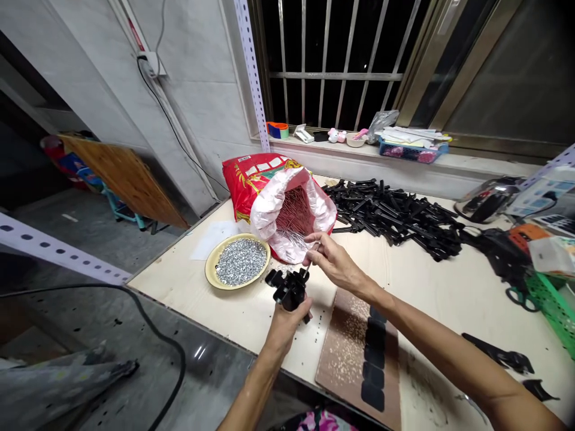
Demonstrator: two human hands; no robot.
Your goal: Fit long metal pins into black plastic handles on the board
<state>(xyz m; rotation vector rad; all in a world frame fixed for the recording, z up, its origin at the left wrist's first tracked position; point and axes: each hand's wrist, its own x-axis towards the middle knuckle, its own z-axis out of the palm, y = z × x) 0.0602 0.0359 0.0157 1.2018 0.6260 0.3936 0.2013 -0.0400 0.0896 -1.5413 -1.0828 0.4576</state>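
Observation:
My left hand (287, 320) is wrapped around a bundle of black plastic parts (290, 288), held upright above the table. My right hand (336, 261) pinches a thin metal rod (306, 272) that points down at the top of the bundle; whether it sits inside a part is too small to tell. Just behind my right fingers, an open red and white sack (265, 224) lies on its side, its mouth full of thin reddish and silvery rods (294, 215). Left of my hands stands a yellow dish (209, 280) of small shiny metal pieces (241, 261).
A large heap of black plastic parts (395, 215) lies behind my right arm. A brown board (330, 374) with black pads (374, 371) and tiny pale bits is near the front edge. Scissors (521, 299), a green basket (554, 314) and a glass kettle (485, 197) stand right.

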